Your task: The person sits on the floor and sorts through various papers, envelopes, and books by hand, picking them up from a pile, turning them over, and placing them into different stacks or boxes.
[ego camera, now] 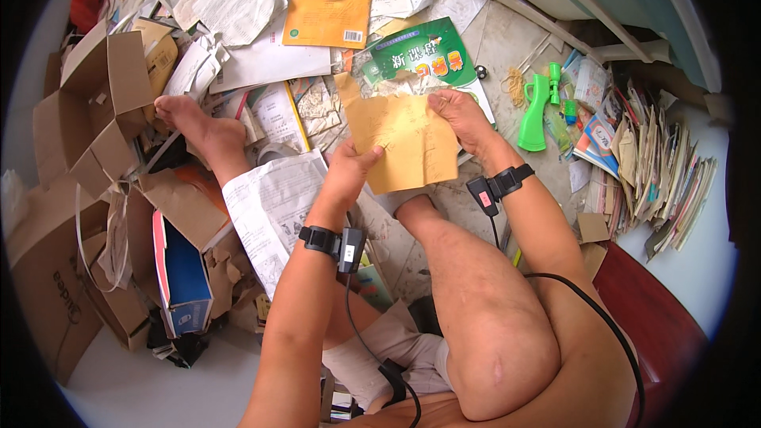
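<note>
A torn yellow sheet of paper or thin card [404,142] is held up between both hands, with handwriting and creases on it. My left hand [352,166] pinches its lower left edge, thumb on top. At the upper right edge, my right hand [461,119] grips the same sheet. The top edge is ragged, with a strip standing up at the left. Behind it a green-covered book [422,50] lies on the floor, partly hidden by the sheet. A printed paper sheet [279,202] rests over my outstretched leg.
Opened cardboard boxes [89,101] and a blue box [184,273] crowd the left. Loose papers [235,6] and an orange envelope [327,12] lie at the back. To the right are a green toy gun part [535,113] and a leaning stack of booklets [660,172].
</note>
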Action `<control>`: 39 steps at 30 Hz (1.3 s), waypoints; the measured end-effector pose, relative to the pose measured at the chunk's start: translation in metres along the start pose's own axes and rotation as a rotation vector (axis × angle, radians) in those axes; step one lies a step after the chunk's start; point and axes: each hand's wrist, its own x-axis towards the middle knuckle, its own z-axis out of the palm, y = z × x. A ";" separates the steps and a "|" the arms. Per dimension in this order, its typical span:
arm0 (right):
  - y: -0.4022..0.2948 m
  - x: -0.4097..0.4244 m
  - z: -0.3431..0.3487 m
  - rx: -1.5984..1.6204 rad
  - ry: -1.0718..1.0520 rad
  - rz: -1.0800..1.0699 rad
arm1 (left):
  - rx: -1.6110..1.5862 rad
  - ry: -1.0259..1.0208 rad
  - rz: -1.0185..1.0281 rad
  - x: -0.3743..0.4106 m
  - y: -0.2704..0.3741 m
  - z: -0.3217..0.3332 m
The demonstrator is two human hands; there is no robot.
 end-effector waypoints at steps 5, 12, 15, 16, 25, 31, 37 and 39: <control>-0.008 0.010 0.016 -0.138 0.208 -0.040 | 0.169 0.025 -0.090 0.008 -0.013 -0.002; -0.003 0.035 -0.058 -1.307 0.235 -0.180 | 0.244 0.216 -0.122 0.010 -0.026 -0.009; 0.006 0.031 -0.070 -1.366 0.319 -0.253 | 0.222 0.219 -0.075 0.003 -0.011 0.008; 0.005 0.028 -0.061 -1.356 0.327 -0.133 | 0.238 0.239 -0.073 0.000 -0.007 0.007; 0.019 0.021 -0.057 -1.362 0.505 -0.026 | 0.250 0.221 -0.101 0.001 -0.021 0.018; 0.022 0.031 -0.077 -1.170 0.491 -0.056 | 0.219 0.188 -0.088 0.002 -0.022 0.023; -0.036 0.020 -0.121 -0.225 0.408 -0.191 | 0.170 0.252 -0.081 -0.004 -0.017 -0.010; -0.049 0.017 -0.176 -0.287 0.500 -0.245 | 0.148 0.231 -0.087 -0.003 -0.020 -0.008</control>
